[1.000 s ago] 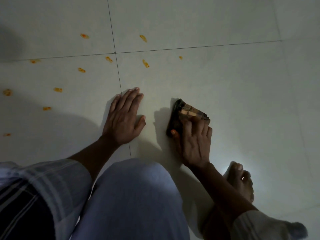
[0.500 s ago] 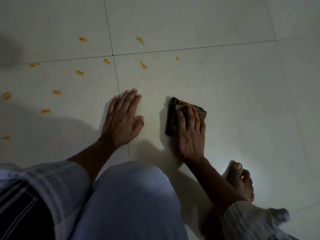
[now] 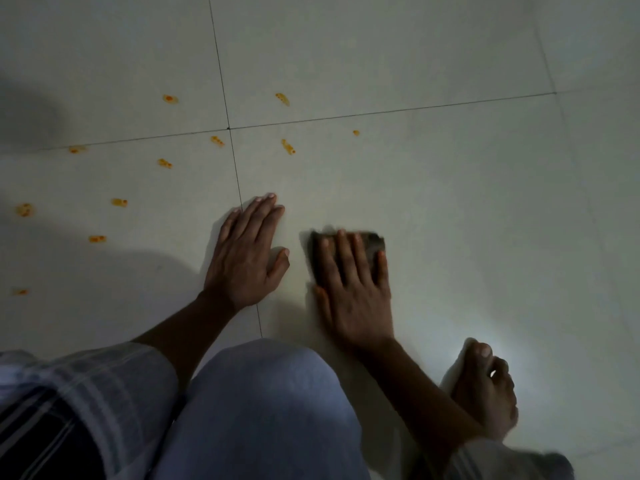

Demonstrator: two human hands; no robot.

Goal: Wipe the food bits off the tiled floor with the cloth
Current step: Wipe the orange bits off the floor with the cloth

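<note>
On the pale, glossy tiled floor [image 3: 433, 209], crossed by thin dark grout lines, a person crouches with both hands down. The right hand [image 3: 353, 292] lies flat on a dark, folded cloth [image 3: 372, 242], its fingers [image 3: 343, 251] straight and spread across the fabric, pressing it to the tile — only the far edge and right corner of the cloth show beyond the fingertips, and that edge is blurred. The left hand [image 3: 247, 254] rests palm-down on the bare tile just left of the cloth, fingers straight and close together, thumb angled out toward the cloth without touching it; it lies just beside a grout line.

The small orange food bits [image 3: 288, 147] lie scattered ahead and to the left, well apart from the cloth — a few near the crossing of the grout lines, others trailing off toward the left edge in shadow.

Nearer the camera, a bent knee in light blue-grey fabric [image 3: 256, 410] fills the lower centre, a striped dark-and-white garment [image 3: 86, 393] sits at lower left, and a bare foot [image 3: 485, 389] stands on the floor at lower right, beside a brighter patch of light.
</note>
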